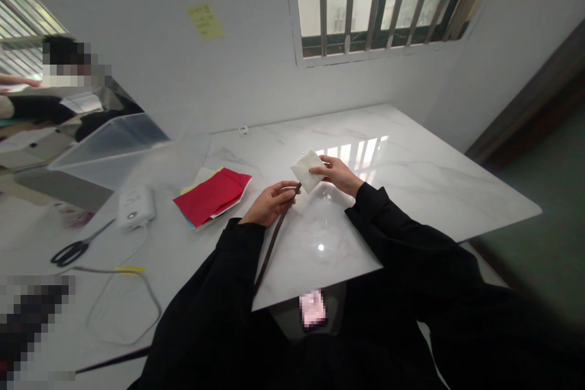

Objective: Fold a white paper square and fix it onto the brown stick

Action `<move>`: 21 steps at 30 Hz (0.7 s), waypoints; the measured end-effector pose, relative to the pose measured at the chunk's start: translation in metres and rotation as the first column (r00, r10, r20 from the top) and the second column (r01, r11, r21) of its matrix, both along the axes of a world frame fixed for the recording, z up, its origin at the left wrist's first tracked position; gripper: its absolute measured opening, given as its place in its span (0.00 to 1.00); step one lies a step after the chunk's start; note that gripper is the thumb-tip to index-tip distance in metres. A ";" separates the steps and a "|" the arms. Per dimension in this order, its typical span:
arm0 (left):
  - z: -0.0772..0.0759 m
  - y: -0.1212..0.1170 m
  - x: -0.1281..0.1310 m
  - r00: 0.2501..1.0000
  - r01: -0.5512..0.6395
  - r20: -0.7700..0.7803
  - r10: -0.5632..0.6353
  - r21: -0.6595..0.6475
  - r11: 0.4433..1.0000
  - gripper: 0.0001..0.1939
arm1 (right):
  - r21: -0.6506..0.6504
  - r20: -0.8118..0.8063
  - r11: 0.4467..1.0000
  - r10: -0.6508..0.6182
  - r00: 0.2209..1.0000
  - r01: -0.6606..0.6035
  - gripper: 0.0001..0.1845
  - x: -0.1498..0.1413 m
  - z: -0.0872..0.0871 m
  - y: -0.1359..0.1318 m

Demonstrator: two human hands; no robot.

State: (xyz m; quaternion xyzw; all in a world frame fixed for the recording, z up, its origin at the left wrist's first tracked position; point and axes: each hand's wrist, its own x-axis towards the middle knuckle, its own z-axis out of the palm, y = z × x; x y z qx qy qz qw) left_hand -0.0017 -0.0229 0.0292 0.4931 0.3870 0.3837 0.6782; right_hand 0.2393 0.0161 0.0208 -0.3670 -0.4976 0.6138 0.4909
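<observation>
My left hand (269, 202) is closed around a long dark stick (274, 237) that runs down toward my lap. Its upper tip meets a small white square of paper (307, 169). My right hand (337, 173) pinches that white paper by its right edge, just above the white marble table (411, 183). Both sleeves are black.
A stack of coloured paper with a red sheet on top (212, 196) lies left of my hands. Further left are a white device with a cable (136, 207), black scissors (70, 251) and a clear plastic bin (109, 149). Another person sits at the far left. A phone (313, 309) rests on my lap.
</observation>
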 end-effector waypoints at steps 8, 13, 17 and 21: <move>0.000 0.000 0.001 0.999 -0.030 0.025 0.030 -0.017 0.999 0.22 | 0.018 0.018 1.000 -0.002 1.000 0.002 0.23 -0.001 -0.001 0.000; 0.000 0.001 0.001 0.997 -0.071 0.041 0.071 -0.009 0.997 0.22 | 0.051 0.156 0.996 -0.076 0.985 0.069 0.25 0.000 0.000 0.001; 0.004 0.001 0.002 0.990 -0.136 0.047 0.136 -0.008 0.991 0.23 | 0.157 0.287 0.977 -0.187 0.939 0.146 0.34 -0.001 -0.002 0.003; 0.008 -0.001 0.003 0.978 -0.199 0.063 0.199 -0.012 0.980 0.24 | 0.378 0.424 0.904 -0.362 0.830 0.201 0.39 0.000 -0.003 0.000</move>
